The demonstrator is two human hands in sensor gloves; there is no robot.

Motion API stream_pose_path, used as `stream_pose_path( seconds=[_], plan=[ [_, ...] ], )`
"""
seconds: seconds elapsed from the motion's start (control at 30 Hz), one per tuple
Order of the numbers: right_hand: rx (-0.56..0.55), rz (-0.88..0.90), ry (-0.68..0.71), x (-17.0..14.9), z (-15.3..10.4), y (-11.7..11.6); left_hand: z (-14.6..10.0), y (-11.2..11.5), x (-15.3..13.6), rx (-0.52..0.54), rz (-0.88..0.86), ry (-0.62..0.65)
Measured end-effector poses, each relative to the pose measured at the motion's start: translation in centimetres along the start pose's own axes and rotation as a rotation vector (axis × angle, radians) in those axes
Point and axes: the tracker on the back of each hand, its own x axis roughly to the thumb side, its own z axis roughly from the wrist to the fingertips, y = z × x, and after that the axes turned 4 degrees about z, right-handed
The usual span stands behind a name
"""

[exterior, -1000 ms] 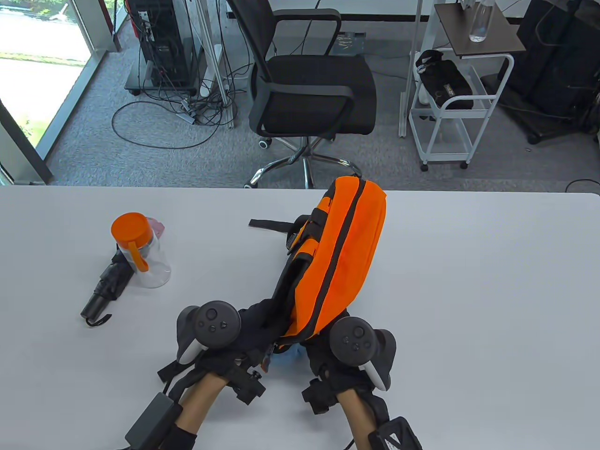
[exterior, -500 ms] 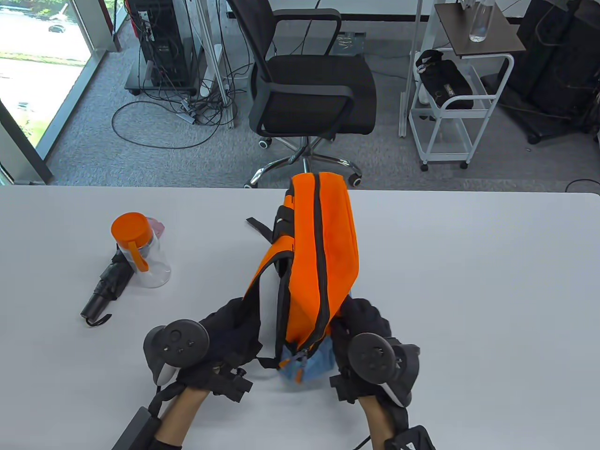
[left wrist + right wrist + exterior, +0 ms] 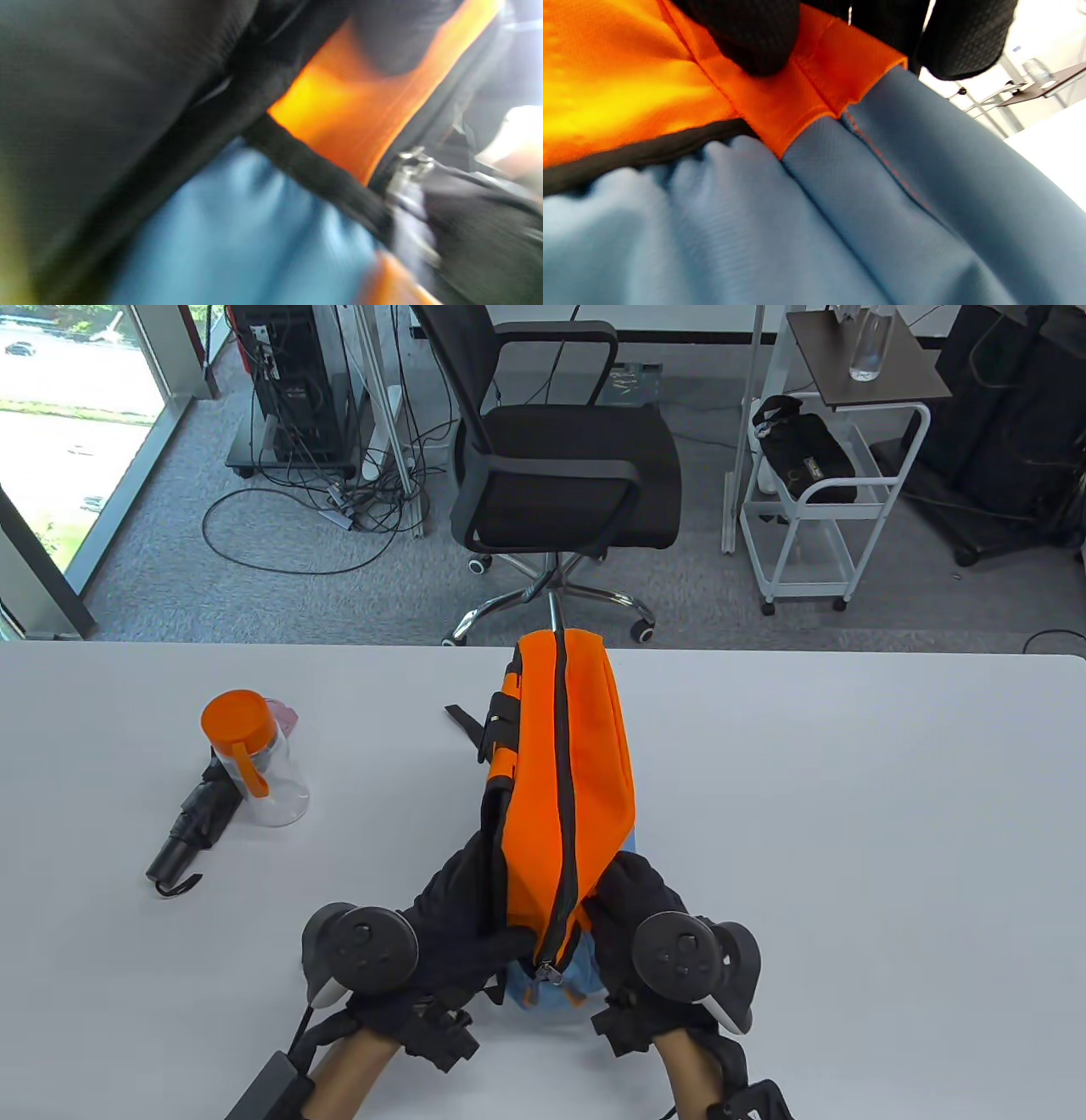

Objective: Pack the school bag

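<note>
An orange school bag (image 3: 568, 763) with black zipper trim and a blue panel stands on its edge in the middle of the white table (image 3: 848, 831). My left hand (image 3: 462, 912) grips its near left side by the black back panel. My right hand (image 3: 632, 891) grips its near right side. The zipper pull (image 3: 550, 973) hangs at the near end, between my hands. The left wrist view shows blurred orange fabric (image 3: 339, 123), blue fabric and the metal pull (image 3: 407, 165). In the right wrist view my fingertips (image 3: 751, 38) press the orange seam (image 3: 797, 97) above the blue panel (image 3: 840, 220).
A clear bottle with an orange lid (image 3: 254, 759) stands at the left, with a folded black umbrella (image 3: 191, 827) lying beside it. An office chair (image 3: 560, 466) stands beyond the table's far edge. A white cart (image 3: 827, 492) is at the back right.
The bag has swung from leaning right to standing nearly straight along the table. Both hands shifted from under its near end to gripping its two sides.
</note>
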Motion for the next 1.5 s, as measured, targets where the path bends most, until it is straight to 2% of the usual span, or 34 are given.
stream_pose_path(
  seconds=[0.03,0.07,0.1,0.13,0.2,0.27,0.33,0.37,0.43,0.47,0.5,0.57,0.63,0.67,0.7,0.73,0.77,0.9,0.97,1.03,1.13,1.27,1.33,1.4,1.5],
  plan=[
    [-0.02,-0.021,-0.018,0.1,-0.1,0.0,0.2,-0.4,0.0,0.05,0.014,0.005],
    [-0.064,-0.039,-0.045,-0.3,-0.1,0.4,0.1,-1.2,-0.4,0.056,0.069,-0.045],
    [-0.114,-0.041,-0.114,-1.2,-0.1,1.2,0.1,-2.2,-1.1,0.102,0.116,-0.071],
    [-0.111,0.002,-0.124,-1.9,0.0,1.4,0.1,-2.7,-1.8,0.12,0.133,-0.079],
    [-0.083,0.12,-0.162,-2.2,0.3,1.1,0.2,-2.6,-2.5,0.078,0.067,-0.095],
    [-0.059,0.032,-0.144,-2.0,0.3,0.9,0.3,-2.4,-2.4,0.014,0.032,-0.096],
    [-0.07,0.008,-0.115,-1.7,-0.1,0.9,0.5,-2.9,-2.3,-0.001,0.054,-0.075],
    [-0.071,0.024,-0.113,-1.7,-0.3,0.8,0.7,-3.8,-2.5,-0.079,0.054,-0.11],
    [-0.057,0.069,-0.119,-1.7,-0.3,0.5,0.7,-5.9,-2.4,-0.222,-0.087,-0.167],
    [-0.048,0.091,-0.117,-1.6,-0.3,0.3,0.7,-7.2,-2.2,-0.165,-0.105,-0.155],
    [-0.036,0.108,-0.113,-1.5,-0.2,0.2,0.8,-9.1,-2.1,-0.017,-0.065,-0.153],
    [-0.024,0.09,-0.104,-1.2,-0.2,0.0,1.4,-12.4,-2.7,0.18,0.086,-0.218],
    [-0.023,0.062,-0.093,-1.0,-0.3,0.0,2.6,-14.4,-4.0,0.231,0.247,-0.27],
    [-0.019,0.053,-0.093,-0.9,-0.3,0.0,3.6,-15.4,-5.1,0.22,0.342,-0.324],
    [-0.019,0.054,-0.094,-0.9,-0.3,0.0,4.2,-15.9,-5.8,0.192,0.39,-0.36],
    [-0.021,0.065,-0.096,-1.1,-0.3,0.0,5.2,-16.3,-6.9,0.118,0.434,-0.415],
    [-0.022,0.079,-0.098,-1.2,-0.3,-0.1,5.8,-16.4,-7.9,0.067,0.445,-0.46],
    [-0.015,0.085,-0.1,-1.2,-0.3,-0.1,8.1,-16.6,-11.4,-0.003,0.513,-0.562],
    [-0.007,0.079,-0.102,-1.2,-0.3,-0.1,9.3,-16.5,-13.2,-0.072,0.618,-0.644],
    [-0.003,0.083,-0.102,-1.3,-0.3,-0.1,9.9,-16.3,-14.6,-0.145,0.711,-0.721],
    [0.007,0.102,-0.1,-1.5,-0.1,-0.3,10.4,-15.7,-16.3,-0.209,0.782,-0.763],
    [0.017,0.088,-0.098,-1.3,-0.1,-0.4,10.1,-14.4,-17.9,-0.229,0.788,-0.752],
    [0.019,0.082,-0.09,-1.2,-0.1,-0.6,9.9,-14.1,-17.7,-0.16,0.863,-0.669],
    [0.024,0.078,-0.085,-1.2,-0.1,-0.8,9.4,-14.0,-17.2,-0.131,0.854,-0.629],
    [0.037,0.069,-0.092,-1.1,-0.1,-0.6,8.2,-13.9,-15.2,-0.03,0.871,-0.488]
  ],
)
